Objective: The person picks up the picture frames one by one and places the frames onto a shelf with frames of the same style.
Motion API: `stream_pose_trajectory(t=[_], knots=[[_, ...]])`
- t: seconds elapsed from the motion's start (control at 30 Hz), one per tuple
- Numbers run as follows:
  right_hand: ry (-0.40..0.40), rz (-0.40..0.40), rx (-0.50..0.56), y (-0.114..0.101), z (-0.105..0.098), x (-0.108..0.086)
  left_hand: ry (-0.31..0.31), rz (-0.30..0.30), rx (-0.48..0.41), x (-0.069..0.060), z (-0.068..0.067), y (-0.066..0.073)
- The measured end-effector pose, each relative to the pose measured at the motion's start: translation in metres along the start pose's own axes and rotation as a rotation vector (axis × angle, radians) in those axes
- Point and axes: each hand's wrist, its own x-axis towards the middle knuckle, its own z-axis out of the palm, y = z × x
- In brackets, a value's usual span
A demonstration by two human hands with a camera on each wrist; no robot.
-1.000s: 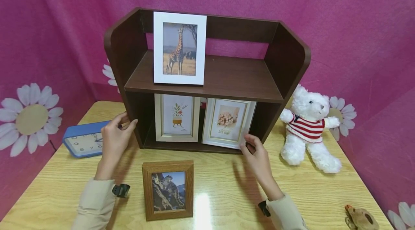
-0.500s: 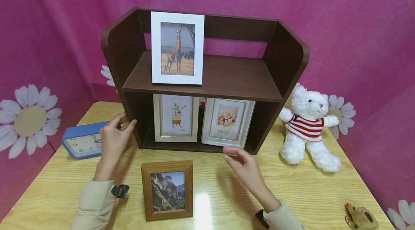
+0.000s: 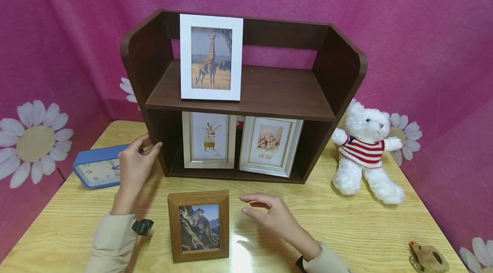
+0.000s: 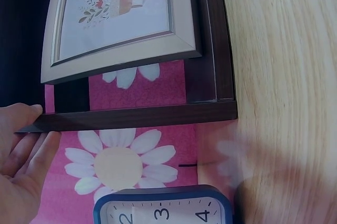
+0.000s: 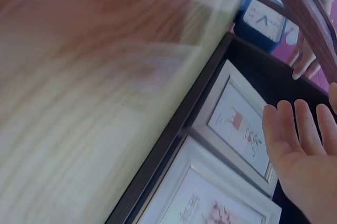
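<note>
My left hand [image 3: 135,164] grips the front edge of the dark brown shelf's [image 3: 254,89] left side panel; the left wrist view shows the hand [image 4: 23,169] with thumb and fingers on either side of that edge. My right hand [image 3: 275,217], fingers apart and holding nothing, is just right of the upright brown wooden frame [image 3: 224,230] with a leopard picture. In the right wrist view the hand [image 5: 305,155] is empty, near the wooden frame [image 5: 303,11]. The lower shelf holds a cream plant-picture frame [image 3: 232,144] and a white flower-picture frame [image 3: 290,153].
A white giraffe-picture frame [image 3: 211,57] stands on the upper shelf, left of middle. Left of the shelf is a blue clock [image 3: 96,166], partly behind my left hand. A white teddy bear [image 3: 366,153] sits to the right, and a small brown object [image 3: 428,258] lies at the front right.
My right hand has left the lower right corner of the flower-picture frame and moved left and toward me, near the wooden frame. My left hand has stayed on the side panel.
</note>
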Motion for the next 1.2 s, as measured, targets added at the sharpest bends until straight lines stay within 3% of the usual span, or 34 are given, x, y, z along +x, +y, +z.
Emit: stream_pose_trajectory(t=[0.33, 0.77, 1.07, 1.2], knots=[[-0.100, 0.033, 0.123, -0.001, 0.020, 0.000, -0.009, -0.006, -0.013, 0.000, 0.000, -0.001], [-0.093, 0.178, 0.234, -0.008, 0.035, -0.002, 0.000, -0.024, -0.024, 0.001, 0.000, -0.008], [-0.070, 0.143, 0.224, -0.008, 0.042, -0.004, -0.035, -0.098, -0.058, 0.002, -0.003, -0.008], [-0.058, 0.163, 0.229, -0.008, 0.044, -0.005, -0.032, -0.093, -0.050, 0.002, -0.004, -0.010]])
